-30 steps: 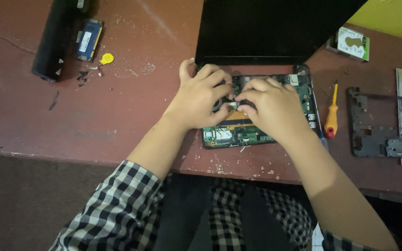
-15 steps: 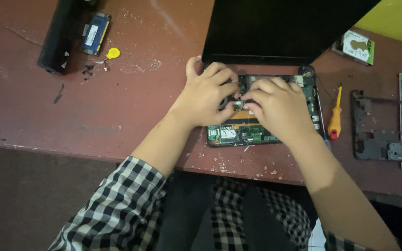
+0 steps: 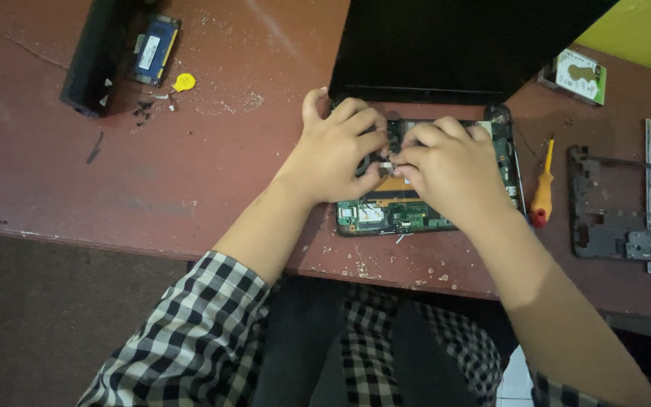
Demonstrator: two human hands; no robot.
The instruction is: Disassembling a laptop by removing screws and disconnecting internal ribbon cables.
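1. At the near edge of the reddish table point(image 3: 212, 188), an opened laptop base with a green circuit board point(image 3: 397, 215) is laid, its long axis running left to right.
2. Over its middle the left hand point(image 3: 337, 151) and right hand point(image 3: 450, 169) are brought together, fingertips meeting from either side at a small pale part point(image 3: 387, 163).
3. Fingers are curled and nearly closed; whether the part is gripped cannot be told.
4. A yellow-and-red screwdriver point(image 3: 544, 188) is left nearer the right hand.

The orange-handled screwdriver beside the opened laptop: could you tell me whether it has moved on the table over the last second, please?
No. The screwdriver keeps its place between the opened laptop and the black frame part; only the camera view shifted.
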